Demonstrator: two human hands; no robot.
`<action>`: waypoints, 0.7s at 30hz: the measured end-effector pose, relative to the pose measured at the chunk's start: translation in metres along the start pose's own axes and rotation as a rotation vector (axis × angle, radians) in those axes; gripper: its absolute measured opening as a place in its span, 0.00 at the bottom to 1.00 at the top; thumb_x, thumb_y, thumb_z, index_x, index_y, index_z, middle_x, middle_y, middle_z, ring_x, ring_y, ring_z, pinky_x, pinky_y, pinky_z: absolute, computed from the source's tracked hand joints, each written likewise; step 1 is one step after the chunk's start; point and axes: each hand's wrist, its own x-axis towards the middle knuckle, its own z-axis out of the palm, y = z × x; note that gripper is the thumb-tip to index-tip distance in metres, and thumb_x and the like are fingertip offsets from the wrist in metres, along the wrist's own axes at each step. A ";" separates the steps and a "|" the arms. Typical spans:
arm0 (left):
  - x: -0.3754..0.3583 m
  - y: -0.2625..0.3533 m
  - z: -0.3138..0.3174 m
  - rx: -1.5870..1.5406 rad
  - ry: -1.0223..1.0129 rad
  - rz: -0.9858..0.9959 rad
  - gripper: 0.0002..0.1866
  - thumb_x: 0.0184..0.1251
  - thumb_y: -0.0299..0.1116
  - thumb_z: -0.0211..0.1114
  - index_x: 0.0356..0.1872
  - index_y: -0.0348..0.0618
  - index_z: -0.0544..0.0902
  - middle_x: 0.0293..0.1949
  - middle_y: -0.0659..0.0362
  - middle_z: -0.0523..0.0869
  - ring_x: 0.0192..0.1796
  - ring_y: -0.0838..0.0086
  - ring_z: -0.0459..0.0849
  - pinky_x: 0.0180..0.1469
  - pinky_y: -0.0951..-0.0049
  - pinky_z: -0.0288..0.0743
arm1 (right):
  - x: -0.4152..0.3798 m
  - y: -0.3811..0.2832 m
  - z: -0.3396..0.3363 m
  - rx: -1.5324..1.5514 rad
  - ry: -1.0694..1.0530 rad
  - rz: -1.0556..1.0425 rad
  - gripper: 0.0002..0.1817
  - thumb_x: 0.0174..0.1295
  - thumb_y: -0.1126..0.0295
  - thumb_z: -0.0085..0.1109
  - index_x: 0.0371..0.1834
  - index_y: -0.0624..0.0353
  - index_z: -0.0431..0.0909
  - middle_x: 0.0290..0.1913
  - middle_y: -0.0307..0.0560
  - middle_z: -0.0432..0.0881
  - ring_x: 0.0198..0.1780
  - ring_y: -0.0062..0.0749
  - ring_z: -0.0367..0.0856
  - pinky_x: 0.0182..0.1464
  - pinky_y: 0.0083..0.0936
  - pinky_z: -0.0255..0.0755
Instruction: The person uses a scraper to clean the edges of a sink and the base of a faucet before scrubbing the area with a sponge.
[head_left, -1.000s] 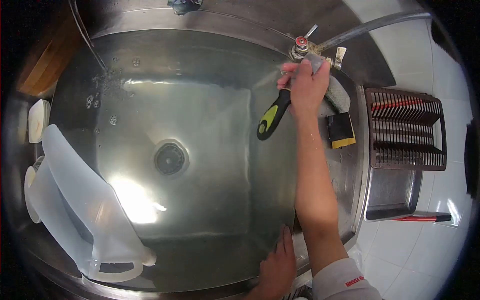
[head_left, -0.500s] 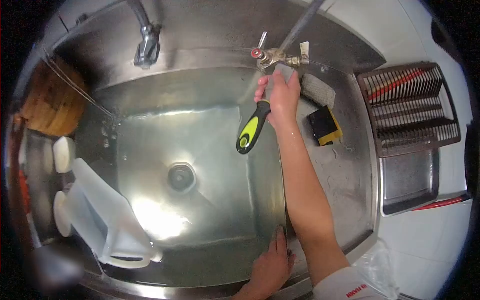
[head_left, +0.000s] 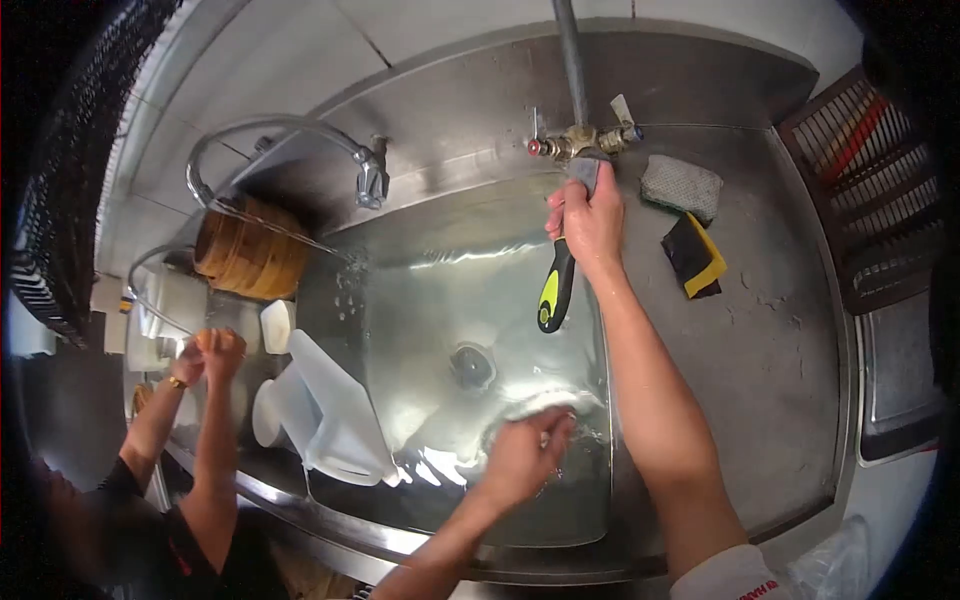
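Observation:
My right hand (head_left: 592, 225) is closed round the flat grey end of a scraper-like tool, whose black and lime-green handle (head_left: 556, 292) hangs down toward me. It is just below the brass tap fitting (head_left: 578, 143), over the right edge of the sink basin. My left hand (head_left: 525, 458) is over the water (head_left: 430, 330) near the front right of the basin, wet and blurred, with loosely bent fingers and nothing visible in them. Ripples and splashes surround its fingertips. Exactly what kind of tool I hold, I cannot make out.
On the right drainboard lie a grey scouring sponge (head_left: 681, 187) and a black-yellow sponge (head_left: 695, 256), beside a brown rack (head_left: 870, 190). A white plastic jug (head_left: 335, 410) lies at left, near a wooden bucket (head_left: 250, 247) and a running faucet (head_left: 371, 180). Another person's hands (head_left: 213, 350) work at far left.
My left hand has lifted from the basin's right edge and moved left over the water, stirring it. My right hand still grips the tool. The view has swung left, bringing another person into sight.

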 end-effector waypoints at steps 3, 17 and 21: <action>0.052 -0.050 -0.022 -0.026 0.157 0.024 0.13 0.73 0.33 0.58 0.49 0.36 0.84 0.38 0.51 0.89 0.33 0.71 0.84 0.40 0.70 0.78 | -0.002 -0.006 0.001 0.020 0.023 0.018 0.10 0.64 0.78 0.43 0.49 0.62 0.63 0.27 0.48 0.79 0.17 0.27 0.77 0.17 0.27 0.72; 0.279 0.071 -0.114 -0.173 0.321 0.420 0.11 0.70 0.35 0.63 0.41 0.35 0.77 0.34 0.55 0.85 0.31 0.75 0.83 0.34 0.71 0.78 | 0.006 -0.005 -0.002 0.072 0.038 0.054 0.12 0.68 0.75 0.47 0.54 0.64 0.64 0.26 0.52 0.81 0.16 0.33 0.79 0.19 0.33 0.75; 0.271 0.084 -0.103 -0.022 0.537 0.365 0.15 0.70 0.38 0.63 0.35 0.34 0.77 0.28 0.47 0.85 0.30 0.62 0.85 0.36 0.63 0.77 | 0.006 -0.004 -0.001 0.054 0.026 0.026 0.09 0.71 0.72 0.49 0.50 0.65 0.66 0.25 0.50 0.81 0.15 0.32 0.78 0.18 0.32 0.73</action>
